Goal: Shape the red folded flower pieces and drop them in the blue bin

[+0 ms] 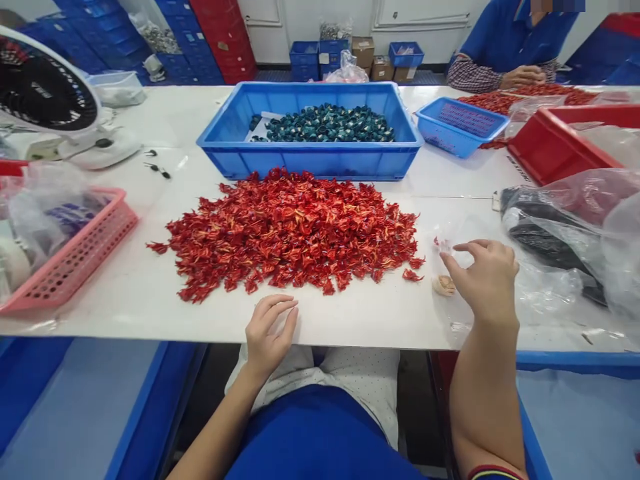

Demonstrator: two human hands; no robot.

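Observation:
My right hand [484,277] is at the right of the table, thumb and forefinger closed at the edge of a small clear plastic piece [445,247] with a reddish spot beside it. Just below the fingertips lies a small round beige item [444,285], its kind unclear. My left hand [270,333] hovers at the table's front edge, fingers loosely curved and apart, with nothing visible in it. In front of it spreads a wide heap of small red petal-like pieces [300,230]. Behind the heap, a blue bin [310,161] contains many small dark green cup-like pieces [330,125].
A pink basket [75,257] and a fan [47,87] stand at left. To the right are a blue basket [457,137], a red bin [555,150] and a bagged dark object [555,233]. A co-worker [505,47] sits across the table by another red heap.

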